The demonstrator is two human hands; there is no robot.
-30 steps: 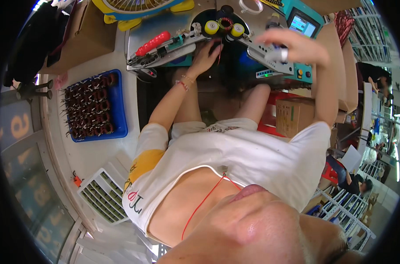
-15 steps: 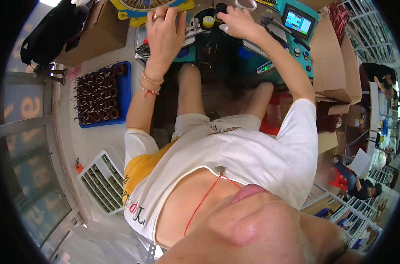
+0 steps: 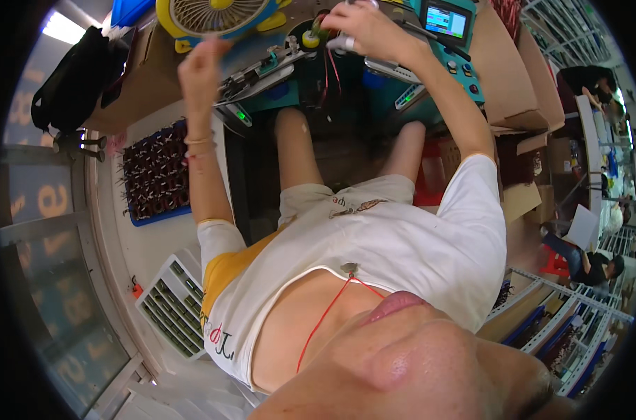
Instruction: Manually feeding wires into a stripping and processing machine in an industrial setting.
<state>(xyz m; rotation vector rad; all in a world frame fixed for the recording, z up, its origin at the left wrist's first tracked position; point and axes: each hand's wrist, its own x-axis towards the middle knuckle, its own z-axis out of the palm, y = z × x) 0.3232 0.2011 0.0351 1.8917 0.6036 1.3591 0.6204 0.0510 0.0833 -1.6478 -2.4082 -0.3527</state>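
Note:
My right hand [image 3: 370,31] is over the middle of a teal machine [image 3: 447,52], a ring on one finger. Its fingers are bent and closed beside a small yellow wheel [image 3: 310,39]; what they grip is hidden at the top of the view. Thin reddish wires [image 3: 334,73] dangle just below those fingers. My left hand [image 3: 204,73] is raised in front of a yellow and blue fan [image 3: 216,15], smeared by motion, so its fingers cannot be made out. To the right of that hand lies a metal guide arm [image 3: 258,75] of the machine.
A blue tray [image 3: 160,215] of wound copper-coloured coils stands on the left bench. Below it is a white tray [image 3: 171,308] of dark parts. Cardboard boxes [image 3: 510,77] stand on the right, beside the machine's screen [image 3: 446,22]. Two people are in the right background.
My left hand has moved left, away from the machine's middle, towards the fan. My right hand has shifted slightly left and up. Reddish wires now hang plainly below it. The whole view has shifted a little.

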